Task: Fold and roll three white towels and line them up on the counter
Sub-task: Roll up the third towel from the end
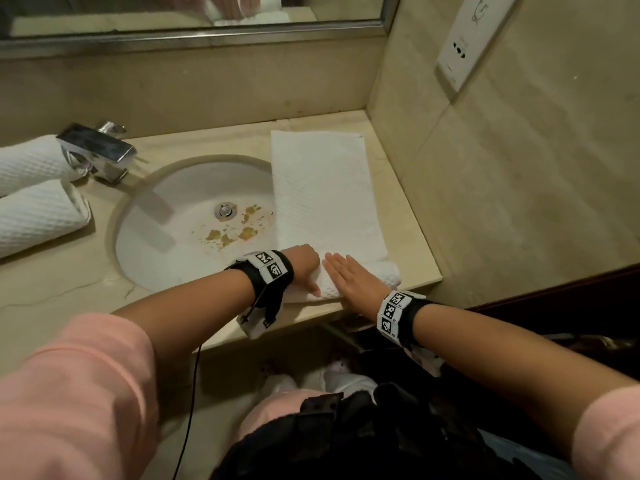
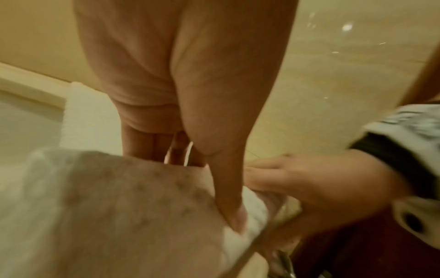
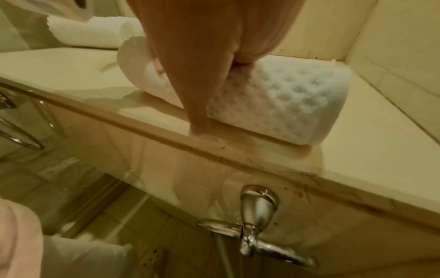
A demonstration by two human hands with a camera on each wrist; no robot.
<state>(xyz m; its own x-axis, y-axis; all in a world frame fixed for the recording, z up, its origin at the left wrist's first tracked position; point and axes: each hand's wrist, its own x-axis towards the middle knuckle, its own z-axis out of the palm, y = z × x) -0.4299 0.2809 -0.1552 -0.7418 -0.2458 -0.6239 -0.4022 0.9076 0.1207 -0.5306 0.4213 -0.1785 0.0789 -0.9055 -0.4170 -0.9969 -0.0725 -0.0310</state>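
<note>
The third white towel (image 1: 322, 188) lies folded into a long strip on the counter (image 1: 415, 251) to the right of the sink. Its near end is wound into a short roll (image 1: 363, 278) (image 3: 281, 105). My left hand (image 1: 306, 271) (image 2: 202, 150) grips the roll's left end, fingers curled over it and thumb on the near side. My right hand (image 1: 349, 275) (image 3: 202, 56) lies flat on top of the roll with straight fingers. Two finished towel rolls (image 1: 31, 164) (image 1: 38, 213) lie side by side on the counter at the far left.
The round sink basin (image 1: 180, 216) has brown stains near its drain, with a chrome faucet (image 1: 100, 150) behind it. A wall (image 1: 502, 168) closes the counter's right side and a mirror (image 1: 194, 15) runs along the back. A metal valve (image 3: 257, 216) sticks out under the counter's front edge.
</note>
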